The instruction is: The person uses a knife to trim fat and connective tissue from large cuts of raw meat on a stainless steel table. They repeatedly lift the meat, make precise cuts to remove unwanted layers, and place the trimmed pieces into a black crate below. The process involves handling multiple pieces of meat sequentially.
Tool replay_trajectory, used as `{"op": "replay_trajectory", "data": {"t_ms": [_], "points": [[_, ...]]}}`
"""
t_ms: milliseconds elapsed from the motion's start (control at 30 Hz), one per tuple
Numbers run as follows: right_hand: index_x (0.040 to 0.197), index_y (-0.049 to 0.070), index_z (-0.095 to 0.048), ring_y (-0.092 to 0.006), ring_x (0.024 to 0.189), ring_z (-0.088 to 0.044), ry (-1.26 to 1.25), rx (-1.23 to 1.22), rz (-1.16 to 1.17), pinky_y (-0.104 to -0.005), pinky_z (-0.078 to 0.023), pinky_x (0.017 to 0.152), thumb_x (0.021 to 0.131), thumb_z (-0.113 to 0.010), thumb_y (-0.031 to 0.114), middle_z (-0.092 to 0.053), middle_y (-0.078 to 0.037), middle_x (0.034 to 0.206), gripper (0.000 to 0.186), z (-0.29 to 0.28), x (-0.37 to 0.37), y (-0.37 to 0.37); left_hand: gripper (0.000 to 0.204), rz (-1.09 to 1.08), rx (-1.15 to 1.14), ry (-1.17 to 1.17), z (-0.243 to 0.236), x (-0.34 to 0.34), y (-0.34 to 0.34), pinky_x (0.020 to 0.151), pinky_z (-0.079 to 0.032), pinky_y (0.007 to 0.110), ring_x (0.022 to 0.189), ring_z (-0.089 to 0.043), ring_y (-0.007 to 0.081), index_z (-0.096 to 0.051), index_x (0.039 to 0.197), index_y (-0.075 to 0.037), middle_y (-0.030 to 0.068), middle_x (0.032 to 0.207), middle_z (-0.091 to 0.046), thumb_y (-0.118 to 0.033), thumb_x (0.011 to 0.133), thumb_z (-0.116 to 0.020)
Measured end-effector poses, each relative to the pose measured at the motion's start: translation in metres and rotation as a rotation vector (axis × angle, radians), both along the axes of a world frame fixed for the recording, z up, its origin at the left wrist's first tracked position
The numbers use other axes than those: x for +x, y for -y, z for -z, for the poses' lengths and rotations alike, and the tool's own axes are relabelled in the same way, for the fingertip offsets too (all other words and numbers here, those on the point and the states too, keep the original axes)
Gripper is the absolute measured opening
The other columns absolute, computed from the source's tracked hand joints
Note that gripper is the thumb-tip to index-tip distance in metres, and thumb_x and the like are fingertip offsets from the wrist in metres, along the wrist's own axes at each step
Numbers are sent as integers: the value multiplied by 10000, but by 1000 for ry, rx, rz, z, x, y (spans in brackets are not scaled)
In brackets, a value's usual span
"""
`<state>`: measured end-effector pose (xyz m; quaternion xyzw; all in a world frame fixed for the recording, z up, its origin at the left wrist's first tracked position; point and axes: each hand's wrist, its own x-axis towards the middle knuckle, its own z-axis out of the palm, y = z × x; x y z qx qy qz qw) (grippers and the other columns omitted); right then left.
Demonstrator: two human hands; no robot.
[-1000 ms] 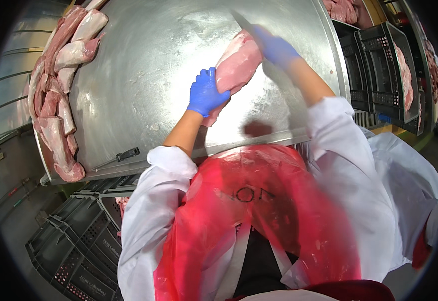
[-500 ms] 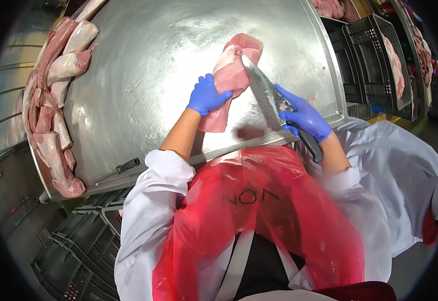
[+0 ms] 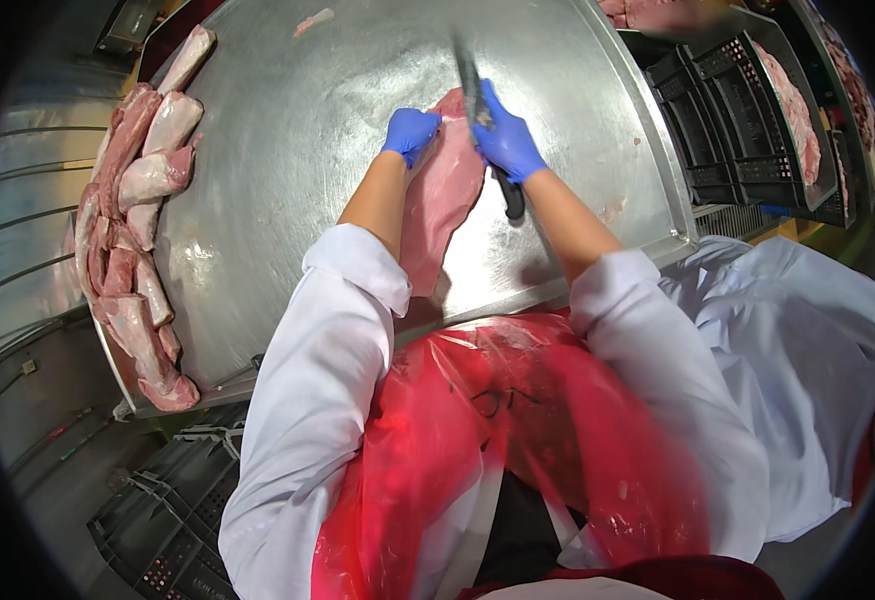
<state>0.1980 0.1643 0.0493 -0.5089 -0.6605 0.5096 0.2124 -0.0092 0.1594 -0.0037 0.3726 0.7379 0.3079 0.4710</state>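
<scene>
- Clamped around a dark-handled knife (image 3: 489, 130), the right hand (image 3: 508, 143) works at the far end of the pink meat slab (image 3: 441, 205); the left hand (image 3: 409, 133) presses closed on that same end.
- Slab lies mid-table, near end almost at the steel table (image 3: 287, 140) edge; likely soft, slippery, floppy, so best pinned flat.
- Beyond: bare steel ahead, more cuts (image 3: 132, 215) piled left, black crates (image 3: 732, 125) right.

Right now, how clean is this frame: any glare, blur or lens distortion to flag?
Head view: strong fisheye, the steel table edges bow and the corners go black; soft glare patches on the steel; the knife blade is motion-blurred above the right hand; the left hand and meat slab stay fairly sharp.
</scene>
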Motion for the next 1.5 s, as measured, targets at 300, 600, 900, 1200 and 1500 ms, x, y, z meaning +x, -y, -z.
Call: {"op": "replay_trajectory", "data": {"t_ms": [300, 600, 900, 1200, 1500], "points": [[1607, 181, -168, -351, 814, -689, 62, 158, -50, -411, -567, 772, 928, -533, 166, -674, -228, 1021, 771, 23, -19, -19, 221, 170, 172, -112, 18, -22, 3, 539, -485, 353, 587, -613, 195, -646, 764, 73, 124, 682, -630, -133, 837, -680], [1618, 223, -133, -228, 555, -632, 47, -222, -379, -374, -541, 512, 968, -455, 150, -659, -160, 791, 729, -24, 35, 48, 146, -205, 92, 191, -54, 24, 23, 525, -471, 313, 599, -607, 160, -631, 763, 33, 99, 697, -636, -93, 825, -671], [1619, 235, -138, -195, 582, -631, 131, -247, -485, -324, -552, 573, 954, -523, 204, -660, -142, 761, 769, -22, 29, 53, 155, -131, 226, 184, -81, 5, 35, 559, -494, 309, 571, -627, 184, -656, 755, 29, 107, 684, -661, -93, 838, -608], [1608, 214, -199, -175, 580, -593, -12, -243, -454, -317, -532, 573, 952, -555, 143, -604, -90, 728, 750, -47, -11, 42, 208, 8, 275, 14, -123, 0, 43, 656, -458, 251, 712, -576, 98, -682, 915, 24, 36, 785, -651, -177, 866, -664], [1616, 246, -171, -139, 578, -604, -101, -329, -491, -300, -525, 541, 982, -538, 163, -629, -66, 717, 737, -26, -20, 75, 170, -1, 574, 45, -178, -2, 62, 645, -467, 270, 683, -584, 118, -659, 845, 12, 45, 745, -649, -158, 834, -651]]}}
